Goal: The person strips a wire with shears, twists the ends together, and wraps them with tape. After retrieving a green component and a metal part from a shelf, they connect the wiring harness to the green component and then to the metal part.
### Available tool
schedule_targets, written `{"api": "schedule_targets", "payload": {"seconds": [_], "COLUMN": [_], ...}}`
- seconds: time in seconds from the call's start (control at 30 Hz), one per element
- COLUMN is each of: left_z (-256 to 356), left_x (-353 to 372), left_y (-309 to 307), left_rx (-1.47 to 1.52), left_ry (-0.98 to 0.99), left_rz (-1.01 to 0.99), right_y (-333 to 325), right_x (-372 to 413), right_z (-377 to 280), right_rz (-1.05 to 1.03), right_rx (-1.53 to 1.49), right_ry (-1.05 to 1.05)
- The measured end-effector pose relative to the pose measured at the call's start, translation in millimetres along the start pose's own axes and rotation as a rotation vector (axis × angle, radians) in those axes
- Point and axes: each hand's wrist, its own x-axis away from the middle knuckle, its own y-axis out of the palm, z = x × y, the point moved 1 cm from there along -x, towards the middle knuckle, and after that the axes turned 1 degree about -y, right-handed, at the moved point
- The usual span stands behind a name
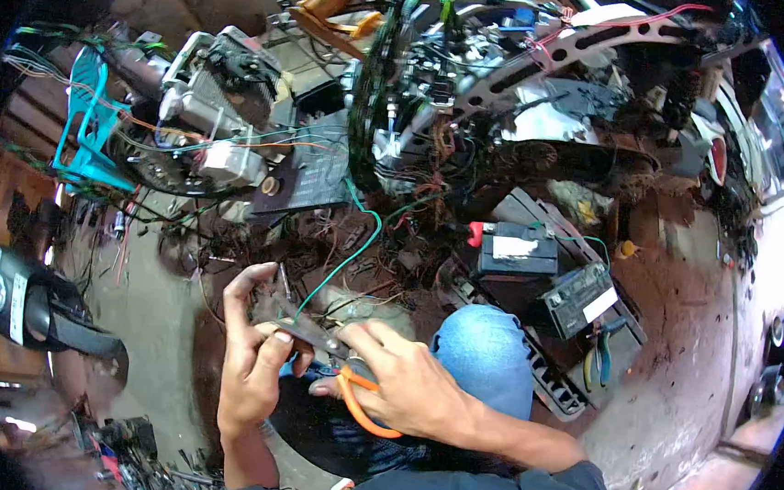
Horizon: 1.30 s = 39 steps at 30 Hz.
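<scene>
My right hand (404,384) is wrapped around a pair of pliers with orange handles (362,413). Their metal jaws (316,334) point left toward my left hand (254,363). A thin green wire (351,258) runs down from the machine frame and ends at the jaws. My left thumb and fingers pinch there, on the wire end beside the jaws; the exact grip is partly hidden. My left index finger is raised and bent above it. Both hands are over my lap, with my denim-covered knee (484,358) to the right.
Two batteries (519,248) (579,301) lie right of my knee, near blue-handled pliers (600,358). Ahead stands a stripped motorcycle frame (564,51) with hanging wires. A turquoise plastic chair (93,120) and a dark headlight housing (33,304) are on the left.
</scene>
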Motion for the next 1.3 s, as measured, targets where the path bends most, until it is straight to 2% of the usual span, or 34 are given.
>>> {"api": "schedule_targets", "payload": {"seconds": [0.13,0.33,0.53,0.67,0.77,0.8,0.87,0.93,0.97,1.0,1.07,1.17,1.2,1.3], "left_z": [-2,2,-1,-7,-7,-1,-4,-4,2,5,10,6,4,0], "left_x": [-2,-3,4,8,4,2,1,-3,-2,-3,-5,-6,-7,-9], "left_y": [-3,-9,-16,-20,-10,-8,-10,-1,3,3,24,34,35,44], "left_rx": [0.05,0.046,0.032,0.019,0.056,-0.113,-0.053,-0.201,-0.327,-0.51,-0.629,-0.772,-0.83,-0.714], "left_ry": [0.004,0.028,-0.078,-0.129,-0.091,-0.012,0.054,0.161,0.19,0.171,0.153,0.127,0.132,0.106], "left_rz": [-0.057,0.004,-0.018,-0.07,0.025,0.095,0.113,0.108,0.152,0.125,0.189,0.178,0.158,0.235], "right_y": [-1,-1,-2,0,2,0,3,10,8,12,24,22,22,18], "right_x": [2,2,1,3,2,3,6,9,8,8,7,7,8,9], "right_z": [0,1,1,3,4,4,7,10,10,12,19,16,16,16], "right_rz": [0.03,0.027,0.08,0.023,0.04,0.046,0.093,0.147,0.087,0.112,0.22,0.089,0.116,0.092], "right_rx": [0.018,-0.063,-0.088,-0.072,-0.083,-0.062,-0.016,0.062,0.033,0.079,0.142,0.101,0.072,0.036], "right_ry": [0.006,0.01,-0.053,0.063,0.044,0.013,0.007,-0.005,0.044,0.051,-0.015,0.107,0.07,0.092]}}
